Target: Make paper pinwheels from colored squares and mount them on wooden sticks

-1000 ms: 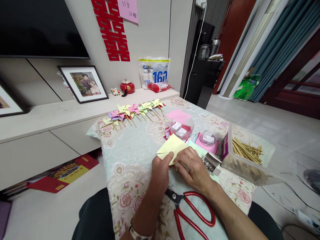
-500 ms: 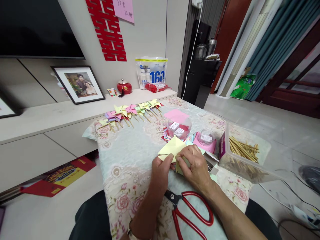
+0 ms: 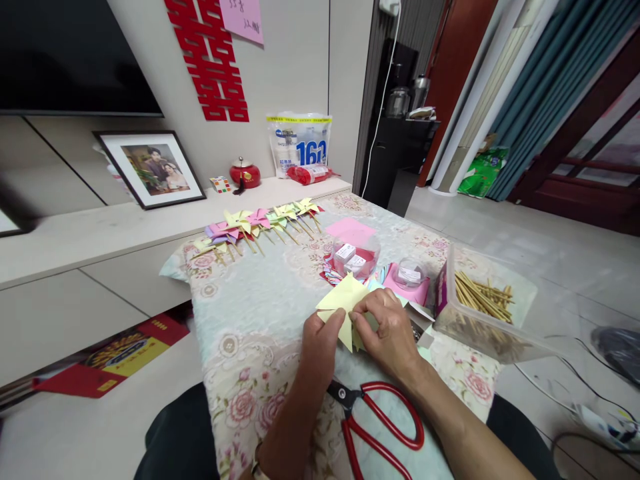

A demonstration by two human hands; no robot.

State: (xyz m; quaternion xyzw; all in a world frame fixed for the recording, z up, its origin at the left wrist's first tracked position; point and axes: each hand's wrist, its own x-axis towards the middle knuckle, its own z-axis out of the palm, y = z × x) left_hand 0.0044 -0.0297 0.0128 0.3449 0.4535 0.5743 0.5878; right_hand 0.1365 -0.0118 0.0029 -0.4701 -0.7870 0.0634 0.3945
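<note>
A pale yellow sheet of slit paper point(image 3: 345, 293) is held up above the table between both hands. My left hand point(image 3: 323, 340) grips its lower left part, thumb on top. Pinched fingers of my right hand point(image 3: 383, 327) hold the paper near its middle; whether a small piece is in that pinch is hidden. One pointed flap hangs down between the hands. Red-handled scissors point(image 3: 353, 400) lie below my forearms, blade tips hidden by the left one. Beside my right hand stands a small open carton point(image 3: 423, 317), partly covered by it.
Finished paper pinwheels point(image 3: 257, 220) on sticks lie along the table's far edge. Round clear containers point(image 3: 367, 257) and pink paper point(image 3: 350, 230) sit behind my hands. A clear plastic box point(image 3: 480, 333) of thin sticks point(image 3: 475, 297) stands at the right on the floral tablecloth point(image 3: 250, 293).
My right hand has shifted slightly on the paper, and a pointed flap now shows between the hands. The whole scene has slid a little left as the camera turned.
</note>
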